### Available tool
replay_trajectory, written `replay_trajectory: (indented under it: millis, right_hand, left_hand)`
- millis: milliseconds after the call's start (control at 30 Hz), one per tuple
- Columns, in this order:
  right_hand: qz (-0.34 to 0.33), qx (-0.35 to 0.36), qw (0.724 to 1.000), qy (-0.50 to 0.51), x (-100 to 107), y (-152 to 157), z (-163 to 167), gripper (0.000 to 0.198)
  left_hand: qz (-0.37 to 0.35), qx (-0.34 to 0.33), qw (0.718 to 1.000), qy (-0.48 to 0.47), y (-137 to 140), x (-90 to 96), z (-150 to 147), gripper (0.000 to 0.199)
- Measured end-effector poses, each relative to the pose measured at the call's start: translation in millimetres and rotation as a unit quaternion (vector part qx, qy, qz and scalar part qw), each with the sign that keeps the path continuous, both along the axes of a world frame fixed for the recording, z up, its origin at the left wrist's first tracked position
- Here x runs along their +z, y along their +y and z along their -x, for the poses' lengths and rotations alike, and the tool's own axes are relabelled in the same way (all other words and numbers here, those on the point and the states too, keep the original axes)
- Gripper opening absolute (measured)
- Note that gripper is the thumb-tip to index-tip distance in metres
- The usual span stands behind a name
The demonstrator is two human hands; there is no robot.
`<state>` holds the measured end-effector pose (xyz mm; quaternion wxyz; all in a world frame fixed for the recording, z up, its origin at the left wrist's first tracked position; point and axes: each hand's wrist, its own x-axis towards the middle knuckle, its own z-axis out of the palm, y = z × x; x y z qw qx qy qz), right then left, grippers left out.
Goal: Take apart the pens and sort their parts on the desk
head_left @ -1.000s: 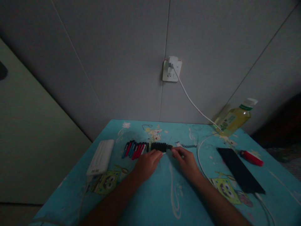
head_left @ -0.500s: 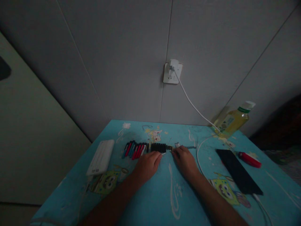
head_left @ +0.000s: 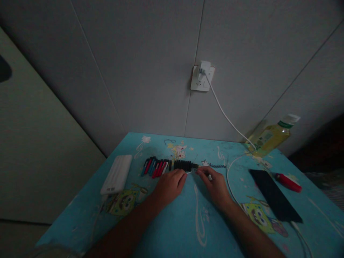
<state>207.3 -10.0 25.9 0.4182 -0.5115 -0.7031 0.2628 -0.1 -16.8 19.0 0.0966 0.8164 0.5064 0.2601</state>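
Note:
My left hand (head_left: 171,183) is closed around a thin white pen-like piece (head_left: 189,172), whose tip sticks out to the right past the thumb. Facing it, my right hand (head_left: 215,185) is pinched, its fingertips close to that tip; whatever small part lies between them is too small to make out. Just beyond my hands runs a row of small parts: red, blue and white pen barrels (head_left: 156,167), short black pieces (head_left: 183,165), small white pieces (head_left: 205,163) and a line of tiny dark coil-like parts (head_left: 218,166).
A white power bank (head_left: 117,175) lies at the left. To the right are a dark flat phone-like device (head_left: 275,195) with a cable, a red-handled object (head_left: 288,182) and a tilted bottle of yellow liquid (head_left: 272,139). A white cable (head_left: 221,109) runs from the wall socket (head_left: 202,81).
My right hand has lifted slightly from the small parts, and its fingertips now meet near the white piece's tip. My left hand keeps its hold. The view has shifted slightly.

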Motion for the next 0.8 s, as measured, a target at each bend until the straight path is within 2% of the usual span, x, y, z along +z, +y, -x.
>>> replay_trajectory:
  millis: [600,800]
  right_hand:
    - [-0.009,0.019,1.000,-0.015,-3.1,-0.5,-0.3,0.019]
    - [-0.003,0.029,1.000,-0.009,-2.3,-1.7,1.0,0.020]
  left_hand:
    - [0.001,-0.002,1.000,0.000,-0.5,0.9,0.4,0.025]
    - [0.005,-0.025,1.000,0.003,-1.1,-0.5,-0.3,0.025]
